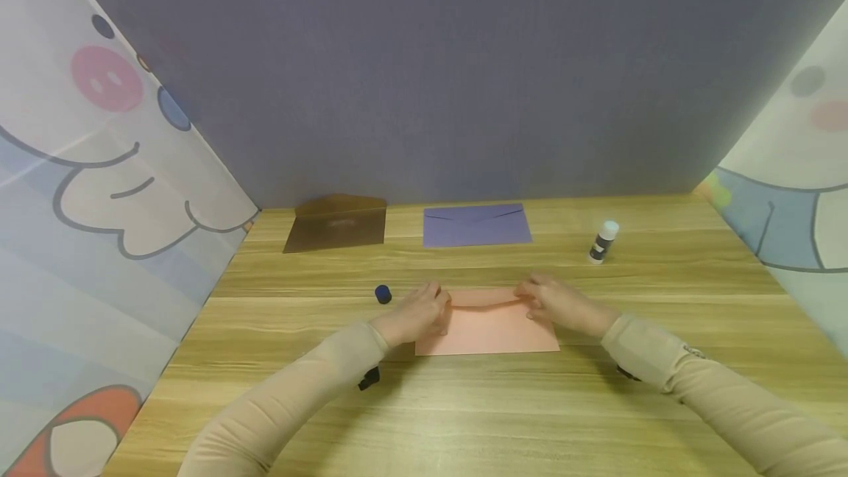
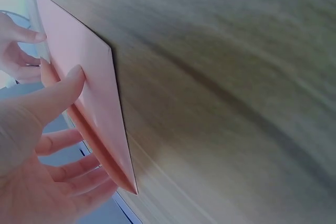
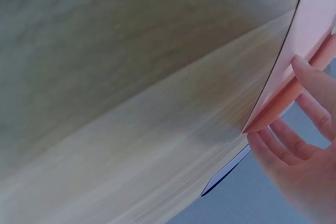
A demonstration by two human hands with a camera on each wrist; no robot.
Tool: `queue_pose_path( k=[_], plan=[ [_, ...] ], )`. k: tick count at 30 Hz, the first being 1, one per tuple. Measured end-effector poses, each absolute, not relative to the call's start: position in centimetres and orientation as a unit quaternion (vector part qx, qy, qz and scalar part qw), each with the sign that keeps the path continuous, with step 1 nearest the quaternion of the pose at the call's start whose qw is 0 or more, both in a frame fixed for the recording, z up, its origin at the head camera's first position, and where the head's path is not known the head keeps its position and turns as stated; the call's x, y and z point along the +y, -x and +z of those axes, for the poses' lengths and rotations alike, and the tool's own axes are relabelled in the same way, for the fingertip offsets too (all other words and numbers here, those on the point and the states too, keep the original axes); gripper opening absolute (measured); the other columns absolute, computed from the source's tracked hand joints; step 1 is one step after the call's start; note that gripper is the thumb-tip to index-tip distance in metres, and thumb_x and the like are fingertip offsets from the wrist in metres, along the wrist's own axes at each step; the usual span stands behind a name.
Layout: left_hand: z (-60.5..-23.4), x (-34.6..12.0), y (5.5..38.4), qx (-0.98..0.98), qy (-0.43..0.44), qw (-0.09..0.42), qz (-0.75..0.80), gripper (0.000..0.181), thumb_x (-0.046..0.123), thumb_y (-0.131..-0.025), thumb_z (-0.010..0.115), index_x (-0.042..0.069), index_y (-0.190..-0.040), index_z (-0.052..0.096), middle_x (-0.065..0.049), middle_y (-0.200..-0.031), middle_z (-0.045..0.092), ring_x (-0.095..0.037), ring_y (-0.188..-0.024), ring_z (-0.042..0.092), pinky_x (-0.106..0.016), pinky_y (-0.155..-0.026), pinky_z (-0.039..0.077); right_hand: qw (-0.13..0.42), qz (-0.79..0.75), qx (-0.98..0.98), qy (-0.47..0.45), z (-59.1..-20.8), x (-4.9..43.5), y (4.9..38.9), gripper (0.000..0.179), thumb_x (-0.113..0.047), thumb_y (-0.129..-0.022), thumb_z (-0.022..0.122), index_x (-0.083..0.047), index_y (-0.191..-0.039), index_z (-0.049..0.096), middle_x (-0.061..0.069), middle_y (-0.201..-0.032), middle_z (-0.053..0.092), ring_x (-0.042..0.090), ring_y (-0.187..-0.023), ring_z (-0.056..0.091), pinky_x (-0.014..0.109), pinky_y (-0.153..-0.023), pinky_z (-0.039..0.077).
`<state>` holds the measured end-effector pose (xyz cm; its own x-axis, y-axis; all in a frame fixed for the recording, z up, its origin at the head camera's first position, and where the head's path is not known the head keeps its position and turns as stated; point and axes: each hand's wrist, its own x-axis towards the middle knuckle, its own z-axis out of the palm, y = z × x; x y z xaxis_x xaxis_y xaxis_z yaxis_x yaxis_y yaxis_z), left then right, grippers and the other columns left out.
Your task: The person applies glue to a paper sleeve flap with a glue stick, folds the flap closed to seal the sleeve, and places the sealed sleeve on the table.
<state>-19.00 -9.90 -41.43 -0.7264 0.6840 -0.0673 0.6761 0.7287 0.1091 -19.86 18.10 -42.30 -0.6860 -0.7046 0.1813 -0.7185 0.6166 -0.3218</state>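
A pink envelope (image 1: 486,333) lies on the table with its flap on the far side, raised and bent over toward the body. My left hand (image 1: 416,313) holds the flap near its left end. In the left wrist view, the thumb (image 2: 73,85) rests on the envelope's body while the fingers stay behind the flap (image 2: 100,153). At the right end, my right hand (image 1: 559,304) holds the same flap. The right wrist view has that thumb (image 3: 304,69) on the pink paper and the fingers curled behind the fold.
Farther back lie a brown envelope (image 1: 338,230) with its flap up and a purple envelope (image 1: 477,227). A glue stick (image 1: 602,243) stands at the right. Left of the pink envelope sits a small dark blue cap (image 1: 383,294). A grey panel (image 1: 464,79) borders the table (image 1: 464,418) behind.
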Motion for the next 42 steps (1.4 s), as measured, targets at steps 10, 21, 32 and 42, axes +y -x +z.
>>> queue_pose_path(
  k=[10,21,32,42],
  plan=[
    [-41.3,-10.1,19.0,0.918,-0.391,0.052,0.042,0.039,0.028,-0.077,0.068,0.003,-0.105,0.057,-0.007,-0.093,0.044,-0.017,-0.085,0.043,-0.027,-0.074,0.043,-0.002,0.208,-0.893,-0.4,-42.3,18.1,19.9,0.032,-0.003,-0.071,0.07,0.006,-0.101,0.062,0.012,-0.089,0.053,0.021,-0.077,0.055,0.023,-0.065,0.051],
    [-41.3,-10.2,19.3,0.909,-0.413,0.046,0.038,0.03,0.029,-0.078,0.067,0.005,-0.096,0.059,-0.008,-0.091,0.045,-0.018,-0.084,0.045,-0.027,-0.074,0.043,-0.019,0.159,-0.908,-0.387,-42.1,17.8,19.0,0.035,-0.003,-0.076,0.066,0.008,-0.107,0.058,0.021,-0.098,0.049,0.027,-0.082,0.053,0.033,-0.07,0.051],
    [-41.3,-10.1,19.4,0.91,-0.411,0.053,0.026,0.031,0.03,-0.079,0.066,0.006,-0.098,0.058,-0.004,-0.088,0.042,-0.015,-0.081,0.042,-0.027,-0.072,0.042,0.013,0.073,-0.913,-0.401,-41.8,17.1,18.4,0.032,-0.009,-0.078,0.063,0.006,-0.105,0.059,0.024,-0.101,0.051,0.036,-0.089,0.055,0.043,-0.076,0.049],
    [-41.2,-10.2,19.3,0.911,-0.407,0.063,0.034,0.03,0.028,-0.08,0.065,0.006,-0.099,0.057,-0.004,-0.09,0.042,-0.017,-0.085,0.042,-0.028,-0.074,0.043,-0.006,0.079,-0.9,-0.429,-41.0,13.9,18.4,0.037,-0.018,-0.085,0.056,0.005,-0.115,0.055,0.024,-0.118,0.051,0.037,-0.106,0.05,0.046,-0.091,0.04]
  ],
)
